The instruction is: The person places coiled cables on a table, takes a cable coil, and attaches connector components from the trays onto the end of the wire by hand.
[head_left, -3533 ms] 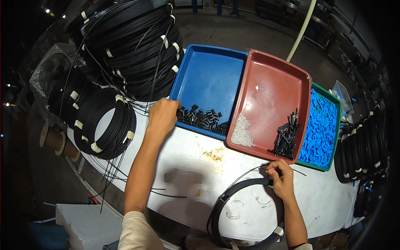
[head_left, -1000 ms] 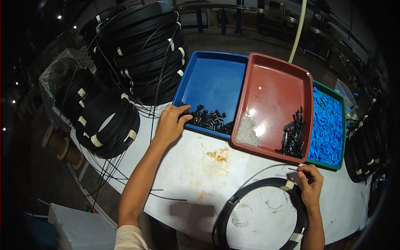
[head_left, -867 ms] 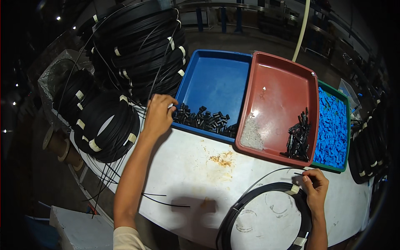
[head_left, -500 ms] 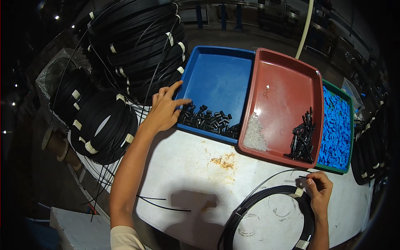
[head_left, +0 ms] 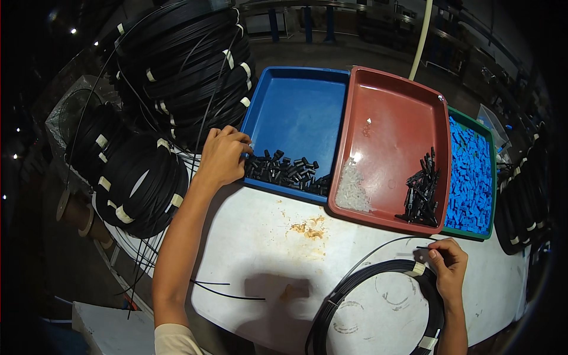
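1. The left hand (head_left: 222,157) is at the left rim of the blue tray (head_left: 302,112), near the black pieces (head_left: 284,170); its fingers are bent, but I cannot tell if they hold something.
2. The right hand (head_left: 451,266) pinches the cable (head_left: 408,238) between thumb and finger.
3. The coil (head_left: 378,267) lies on the table (head_left: 236,254), beside this hand.
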{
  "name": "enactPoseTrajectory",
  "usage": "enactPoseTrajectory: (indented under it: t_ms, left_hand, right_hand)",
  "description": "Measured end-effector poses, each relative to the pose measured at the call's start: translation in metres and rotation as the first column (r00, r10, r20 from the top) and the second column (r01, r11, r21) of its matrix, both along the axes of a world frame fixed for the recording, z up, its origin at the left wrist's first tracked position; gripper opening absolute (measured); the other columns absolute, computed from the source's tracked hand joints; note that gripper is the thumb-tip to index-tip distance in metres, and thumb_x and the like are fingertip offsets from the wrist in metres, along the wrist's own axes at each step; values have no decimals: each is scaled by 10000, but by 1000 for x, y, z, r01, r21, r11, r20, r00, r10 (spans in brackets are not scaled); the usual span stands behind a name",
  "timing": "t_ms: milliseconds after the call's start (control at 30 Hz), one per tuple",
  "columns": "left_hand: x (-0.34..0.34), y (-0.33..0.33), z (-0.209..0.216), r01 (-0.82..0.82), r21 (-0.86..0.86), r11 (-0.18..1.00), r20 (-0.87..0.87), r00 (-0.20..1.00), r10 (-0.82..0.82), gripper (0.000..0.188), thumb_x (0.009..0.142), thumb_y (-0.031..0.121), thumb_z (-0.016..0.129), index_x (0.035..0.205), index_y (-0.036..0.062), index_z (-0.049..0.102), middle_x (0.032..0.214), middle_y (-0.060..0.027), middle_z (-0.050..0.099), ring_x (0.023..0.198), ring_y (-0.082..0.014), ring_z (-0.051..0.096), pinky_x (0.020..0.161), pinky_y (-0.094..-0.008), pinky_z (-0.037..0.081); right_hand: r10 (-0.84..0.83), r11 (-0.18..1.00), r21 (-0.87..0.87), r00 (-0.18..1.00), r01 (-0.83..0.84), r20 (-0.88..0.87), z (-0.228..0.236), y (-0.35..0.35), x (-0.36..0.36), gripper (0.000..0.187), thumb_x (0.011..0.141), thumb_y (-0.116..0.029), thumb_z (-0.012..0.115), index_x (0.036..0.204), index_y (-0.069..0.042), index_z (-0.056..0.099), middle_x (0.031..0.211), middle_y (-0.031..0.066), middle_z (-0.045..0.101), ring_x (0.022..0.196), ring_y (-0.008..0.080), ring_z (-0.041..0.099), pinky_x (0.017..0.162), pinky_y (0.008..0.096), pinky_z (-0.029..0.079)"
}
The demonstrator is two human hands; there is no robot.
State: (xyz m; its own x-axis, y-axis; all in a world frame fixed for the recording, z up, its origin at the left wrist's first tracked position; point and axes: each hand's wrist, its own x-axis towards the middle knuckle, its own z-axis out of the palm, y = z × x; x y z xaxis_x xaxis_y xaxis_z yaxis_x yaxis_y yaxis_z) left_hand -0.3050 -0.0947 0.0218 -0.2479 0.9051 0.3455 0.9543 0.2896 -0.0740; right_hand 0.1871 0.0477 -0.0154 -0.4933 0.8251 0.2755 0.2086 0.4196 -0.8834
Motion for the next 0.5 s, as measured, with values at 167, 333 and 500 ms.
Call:
enactPoseTrajectory:
  t_ms: [167, 333, 500]
  left_hand:
    - [0, 3, -4, -23, 109, 994, -92, 995, 33, 240, 654, 57, 774, 891, 79, 812, 1325, -85, 602, 1264, -266, 484, 1063, -409, 358]
    - [11, 12, -4, -60, 100, 993, -169, 983, 77, 225, 654, 85, 788, 878, 77, 814, 1453, -124, 500, 1350, -312, 410, 1096, -427, 333]
    - [6, 17, -8, -92, 177, 980, -16, 995, 96, 254, 645, 24, 772, 885, 92, 815, 1454, -102, 512, 1352, -304, 417, 1103, -422, 326]
  right_hand:
    - [-6, 1000, -14, 1000, 6, -6, 1, -1, 0, 90, 872, -28, 717, 936, 31, 693, 906, 71, 643, 811, 139, 586, 750, 264, 458]
    - [-2, 1000, -12, 1000, 2, -13, -1, 0, 0, 84, 872, -19, 713, 937, 31, 695, 905, 69, 642, 810, 138, 585, 748, 263, 458]
    - [-5, 1000, -23, 1000, 5, -2, 0, 0, 1, 82, 872, -12, 708, 941, 31, 697, 904, 69, 642, 811, 137, 584, 747, 261, 456]
